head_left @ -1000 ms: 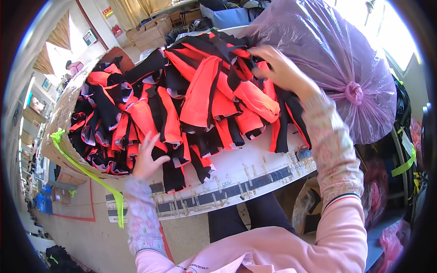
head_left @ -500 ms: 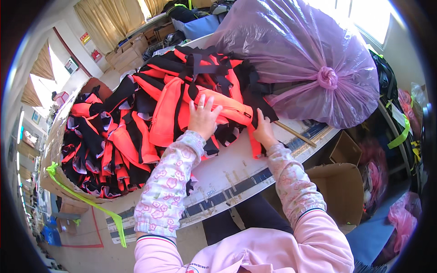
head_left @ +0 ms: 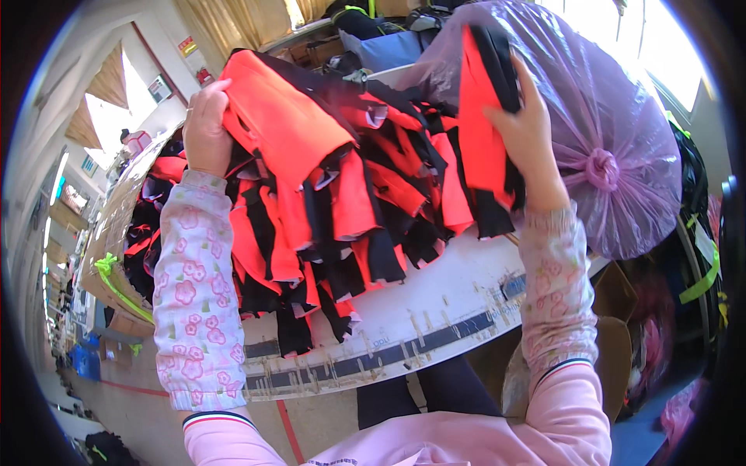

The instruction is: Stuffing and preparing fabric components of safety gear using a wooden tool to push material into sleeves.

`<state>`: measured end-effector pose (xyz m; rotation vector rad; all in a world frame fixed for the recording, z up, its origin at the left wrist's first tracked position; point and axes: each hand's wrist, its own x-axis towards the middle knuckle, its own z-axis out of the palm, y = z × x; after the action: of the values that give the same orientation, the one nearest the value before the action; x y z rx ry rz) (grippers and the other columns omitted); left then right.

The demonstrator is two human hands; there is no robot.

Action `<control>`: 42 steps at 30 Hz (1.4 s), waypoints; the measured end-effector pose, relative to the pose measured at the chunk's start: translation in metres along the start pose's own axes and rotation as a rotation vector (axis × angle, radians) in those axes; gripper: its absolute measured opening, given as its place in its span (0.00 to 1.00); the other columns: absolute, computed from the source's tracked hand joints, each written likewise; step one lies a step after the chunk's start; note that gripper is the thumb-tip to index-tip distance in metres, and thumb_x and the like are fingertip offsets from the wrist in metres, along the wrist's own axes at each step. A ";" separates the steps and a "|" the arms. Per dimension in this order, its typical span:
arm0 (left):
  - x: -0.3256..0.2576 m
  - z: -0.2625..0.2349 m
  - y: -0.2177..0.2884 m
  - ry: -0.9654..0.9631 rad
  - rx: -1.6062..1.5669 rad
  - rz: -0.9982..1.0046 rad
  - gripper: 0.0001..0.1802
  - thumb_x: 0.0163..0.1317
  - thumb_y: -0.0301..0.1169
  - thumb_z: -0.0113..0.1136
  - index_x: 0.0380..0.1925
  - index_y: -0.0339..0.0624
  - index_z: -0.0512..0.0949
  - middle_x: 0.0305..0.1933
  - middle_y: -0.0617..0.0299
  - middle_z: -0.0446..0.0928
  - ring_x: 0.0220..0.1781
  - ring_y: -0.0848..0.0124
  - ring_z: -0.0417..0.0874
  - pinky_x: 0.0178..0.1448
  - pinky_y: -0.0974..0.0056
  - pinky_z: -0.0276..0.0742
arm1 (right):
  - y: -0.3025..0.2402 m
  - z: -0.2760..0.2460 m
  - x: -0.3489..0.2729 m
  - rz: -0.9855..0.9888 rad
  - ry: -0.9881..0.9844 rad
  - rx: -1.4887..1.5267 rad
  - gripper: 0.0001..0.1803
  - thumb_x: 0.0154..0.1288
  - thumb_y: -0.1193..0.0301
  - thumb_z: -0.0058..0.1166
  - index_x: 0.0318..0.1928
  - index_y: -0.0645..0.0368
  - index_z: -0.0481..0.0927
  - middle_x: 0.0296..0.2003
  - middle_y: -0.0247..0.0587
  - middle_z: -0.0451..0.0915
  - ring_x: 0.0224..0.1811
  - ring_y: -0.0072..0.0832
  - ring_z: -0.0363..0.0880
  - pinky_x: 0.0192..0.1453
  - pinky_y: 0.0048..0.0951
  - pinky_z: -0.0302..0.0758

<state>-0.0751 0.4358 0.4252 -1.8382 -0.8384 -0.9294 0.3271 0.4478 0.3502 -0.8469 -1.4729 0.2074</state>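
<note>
Wider apart than before, the left hand (head_left: 205, 132) is pinching an orange-black piece (head_left: 287, 116) slanting down-right over the pile (head_left: 359, 203); the right hand (head_left: 524, 132) is pinching a narrow piece (head_left: 475, 116), long axis running near-to-far, before the purple bag (head_left: 622, 132) blocking the table's (head_left: 447, 299) right end.

Lit glaringly from a window (head_left: 672, 54) at upper right and by strip lights (head_left: 58, 186) at far left. Bounded by a white wall (head_left: 169, 43) with a slanting dark-red pipe (head_left: 158, 62) and tan curtains (head_left: 225, 23). Floored in pale grey (head_left: 322, 412) with red lines (head_left: 291, 435), beneath a white table (head_left: 447, 311) with a dark stripe near its edge.
</note>
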 end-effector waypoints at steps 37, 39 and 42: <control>-0.273 -0.024 0.182 -1.201 -0.076 -0.416 0.45 0.43 0.54 0.65 0.63 0.56 0.63 0.69 0.53 0.55 0.66 0.55 0.61 0.69 0.41 0.45 | 0.153 -0.119 -0.263 0.302 -0.278 -0.975 0.28 0.54 0.68 0.58 0.55 0.59 0.68 0.53 0.57 0.69 0.57 0.51 0.66 0.58 0.43 0.66; -0.277 -0.024 0.173 -1.253 -0.043 -0.464 0.45 0.43 0.55 0.65 0.63 0.56 0.62 0.70 0.52 0.53 0.68 0.54 0.58 0.69 0.40 0.43 | 0.153 -0.137 -0.252 0.620 -0.462 -0.820 0.25 0.55 0.67 0.57 0.53 0.61 0.70 0.48 0.56 0.74 0.52 0.50 0.72 0.53 0.42 0.70; -0.268 -0.025 0.180 -1.247 -0.095 -0.532 0.46 0.41 0.51 0.68 0.63 0.55 0.62 0.70 0.50 0.52 0.70 0.55 0.56 0.70 0.39 0.39 | 0.154 -0.139 -0.224 0.506 -0.704 -0.867 0.18 0.57 0.68 0.53 0.48 0.60 0.73 0.44 0.49 0.77 0.48 0.48 0.75 0.52 0.42 0.71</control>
<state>-0.0630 0.3000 0.1317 -2.2543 -2.1164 0.0374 0.4808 0.3689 0.0980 -2.0029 -2.0037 0.2573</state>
